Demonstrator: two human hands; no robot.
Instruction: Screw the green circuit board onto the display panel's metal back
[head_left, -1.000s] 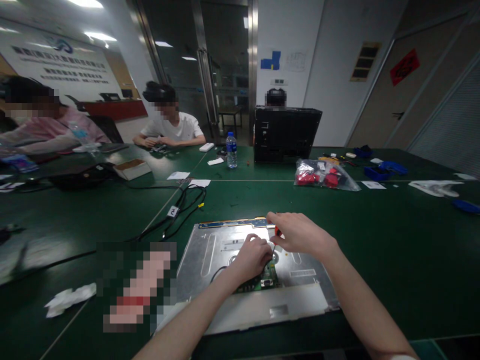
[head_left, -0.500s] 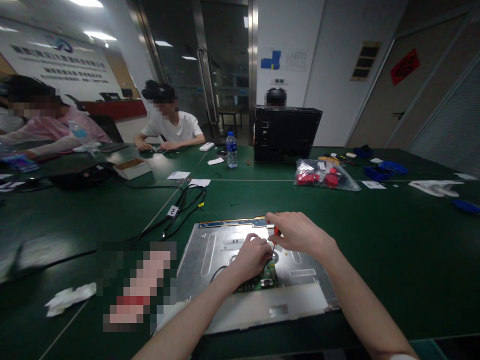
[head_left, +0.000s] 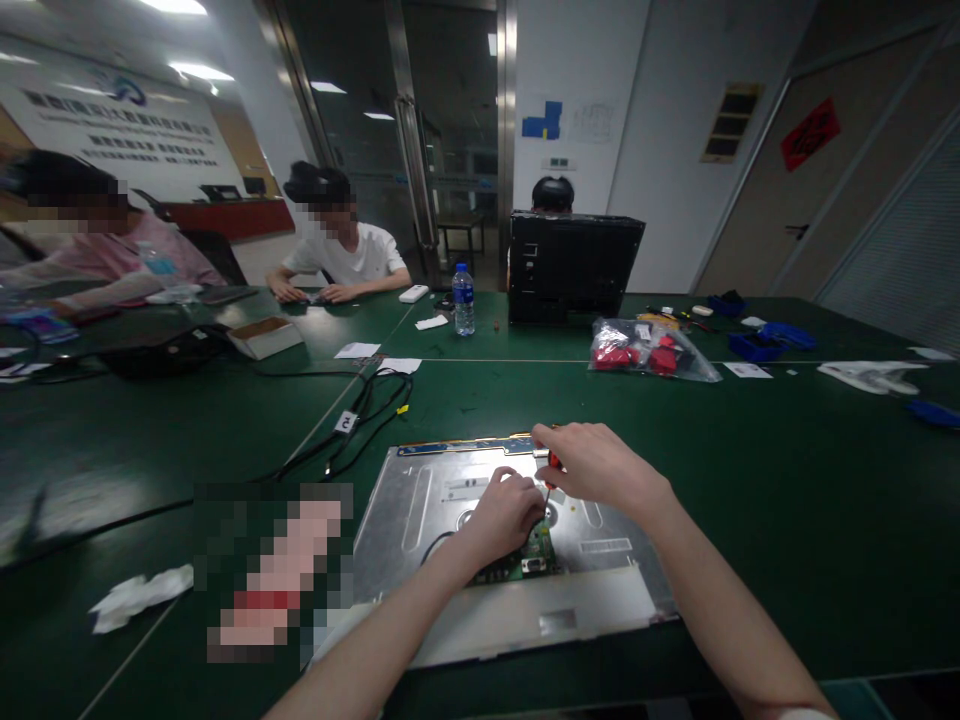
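Note:
A flat silver metal panel [head_left: 600,590] lies on the green table, with a green circuit board [head_left: 536,550] on its middle. My right hand [head_left: 589,462] is closed round a screwdriver with a red handle [head_left: 553,468], whose shaft points down at the board's upper edge. My left hand [head_left: 506,512] rests over the board beside the screwdriver tip, fingers bent together; what they hold, if anything, is hidden. Along the panel's far edge runs a narrow blue circuit strip [head_left: 465,447].
Black cables [head_left: 367,400] lie left of the panel. Beyond are a water bottle [head_left: 463,300], a bag of red parts [head_left: 649,350] and a black monitor casing [head_left: 574,268]. A crumpled tissue [head_left: 142,598] is at the left. Other people sit across the table.
Both my hands and the screwdriver look almost unmoved. At the far left, a person in pink has shifted their head slightly.

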